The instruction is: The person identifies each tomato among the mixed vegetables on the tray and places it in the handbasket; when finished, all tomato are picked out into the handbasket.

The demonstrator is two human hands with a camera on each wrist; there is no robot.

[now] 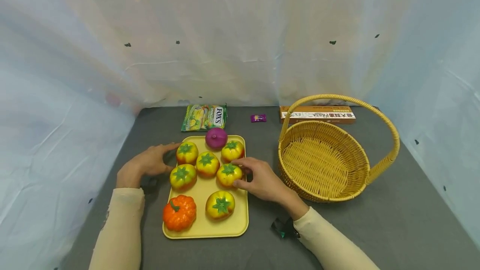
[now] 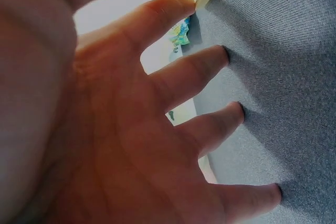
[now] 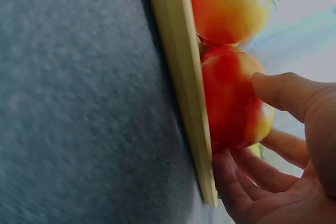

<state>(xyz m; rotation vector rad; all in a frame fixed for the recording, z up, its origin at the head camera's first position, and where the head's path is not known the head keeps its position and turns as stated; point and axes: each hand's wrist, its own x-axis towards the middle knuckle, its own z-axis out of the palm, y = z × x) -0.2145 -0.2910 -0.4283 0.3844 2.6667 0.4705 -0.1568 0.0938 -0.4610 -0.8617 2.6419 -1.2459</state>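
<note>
Left hand (image 1: 150, 160) — fingers spread, at left edge of tray (image 1: 204, 231) | Right hand (image 1: 263, 180) — grips yellow fruit (image 1: 228, 176) | Basket (image 1: 315, 169) stands right of tray

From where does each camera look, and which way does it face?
Head: worn on the head, facing forward and down at tray and basket; left hand, right hand and sleeves show.
Left wrist: on that wrist, facing the table; the left hand's spread fingers show.
Right wrist: on that wrist, facing a fruit at the tray's edge; the right hand shows.
Head and right wrist share that fruit.
</note>
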